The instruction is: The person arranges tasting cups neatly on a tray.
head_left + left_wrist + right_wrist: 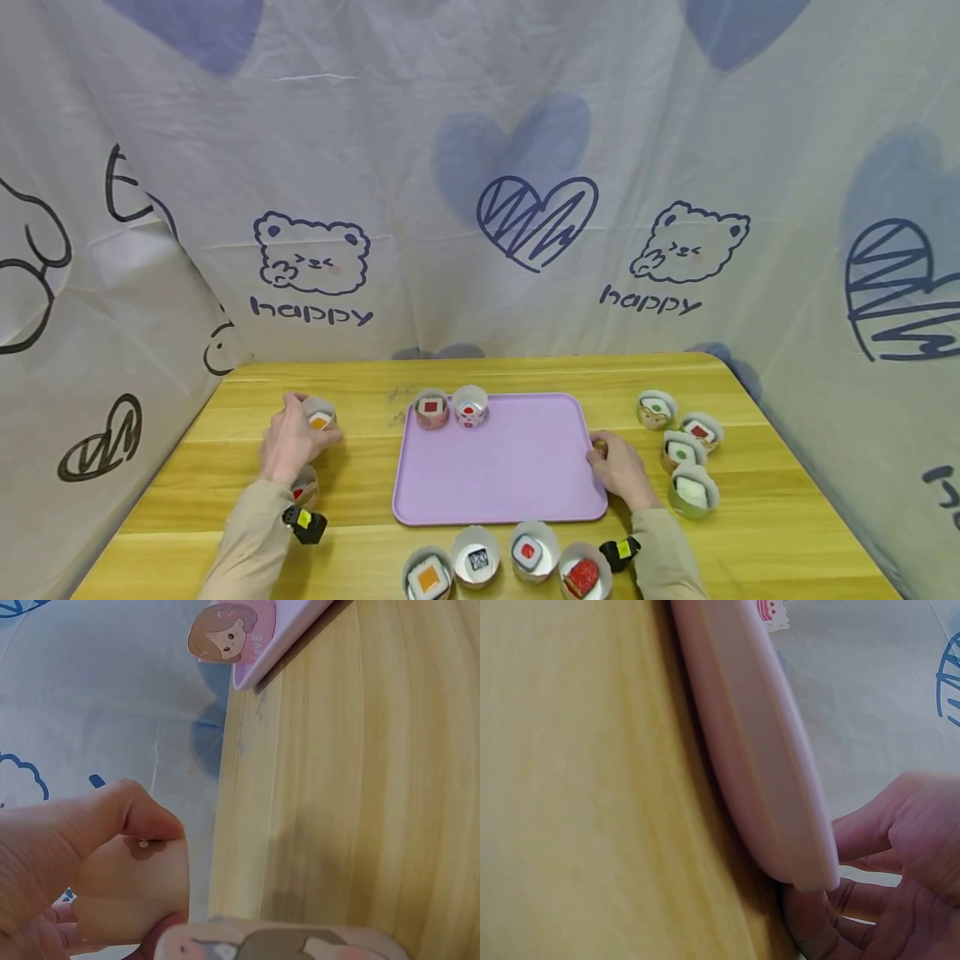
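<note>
lilac tray (502, 467) and pale cup (319, 408), both held.
the left hand (288, 437) pinches the cup (left of the tray); the right hand (621, 468) grips the tray's right rim. keep the cup level, pressing lightly. a nearer cup (306, 483) is partly hidden; whether the held one clears the tabletop (360, 500) is unclear.
</note>
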The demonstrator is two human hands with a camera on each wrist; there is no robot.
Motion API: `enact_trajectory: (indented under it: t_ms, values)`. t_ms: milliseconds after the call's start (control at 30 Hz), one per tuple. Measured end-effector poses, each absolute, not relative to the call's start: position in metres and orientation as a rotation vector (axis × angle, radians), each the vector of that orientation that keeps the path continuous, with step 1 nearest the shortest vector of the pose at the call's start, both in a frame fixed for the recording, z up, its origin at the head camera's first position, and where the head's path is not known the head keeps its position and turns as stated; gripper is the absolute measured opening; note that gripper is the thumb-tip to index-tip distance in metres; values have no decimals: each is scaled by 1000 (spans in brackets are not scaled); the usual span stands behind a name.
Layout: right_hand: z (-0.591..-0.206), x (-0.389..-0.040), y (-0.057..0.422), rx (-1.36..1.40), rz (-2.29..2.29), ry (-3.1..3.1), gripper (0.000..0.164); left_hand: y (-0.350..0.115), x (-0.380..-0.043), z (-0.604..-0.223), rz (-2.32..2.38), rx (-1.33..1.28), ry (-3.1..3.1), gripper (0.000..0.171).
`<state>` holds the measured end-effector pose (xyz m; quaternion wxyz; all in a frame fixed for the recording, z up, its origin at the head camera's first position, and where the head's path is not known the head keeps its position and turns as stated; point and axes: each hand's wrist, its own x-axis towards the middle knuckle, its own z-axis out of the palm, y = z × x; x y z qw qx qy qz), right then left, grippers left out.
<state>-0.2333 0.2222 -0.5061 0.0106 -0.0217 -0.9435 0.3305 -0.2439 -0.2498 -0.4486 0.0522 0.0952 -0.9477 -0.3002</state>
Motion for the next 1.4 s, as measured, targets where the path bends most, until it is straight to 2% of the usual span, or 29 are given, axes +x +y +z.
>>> enact_trajectory:
  t_ms: [767, 1400]
  values:
    - [-508, -235, 222, -73, 1012, -2948, 35, -224, -246, -445, -959, 214, -2700, 75]
    - [-510, -237, 223, -91, 1023, -2955, 36, -194, -249, -449, -993, 47, -2641, 69]
